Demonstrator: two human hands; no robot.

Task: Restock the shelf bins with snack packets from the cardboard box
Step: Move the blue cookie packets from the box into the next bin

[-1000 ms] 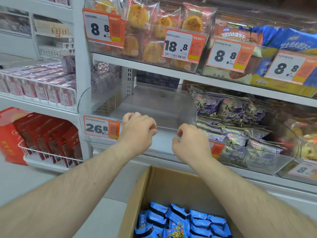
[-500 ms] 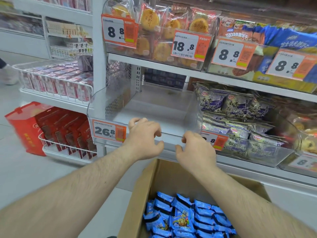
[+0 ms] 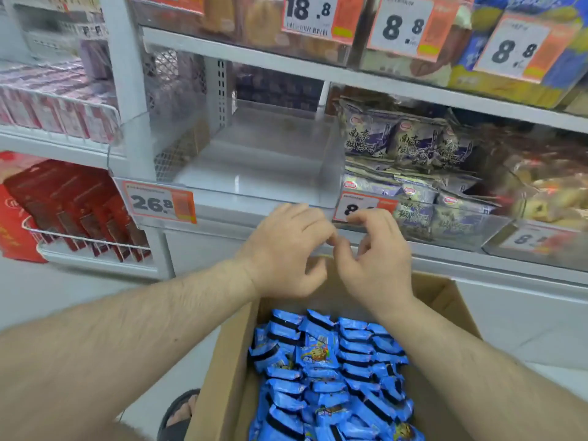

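An open cardboard box [image 3: 222, 377] sits below me, filled with several blue snack packets [image 3: 331, 370]. Above it, a clear plastic shelf bin [image 3: 264, 198] marked 26.8 holds nothing. My left hand [image 3: 283, 253] and my right hand [image 3: 372, 256] hover side by side over the box's far edge, just below the bin's front lip. Their fingers hang loosely curled and hold nothing; the fingertips nearly touch each other.
To the right, a bin of purple packets [image 3: 413, 148] stands full. Upper bins hold cakes behind price tags [image 3: 310, 14]. Red boxes [image 3: 73, 202] fill a wire basket at the left. A sandalled foot [image 3: 179, 415] stands beside the box on the pale floor.
Both hands have let go of the bin's front lip and dropped down toward the box, drawing closer together. The view has tilted downward, showing more of the box.
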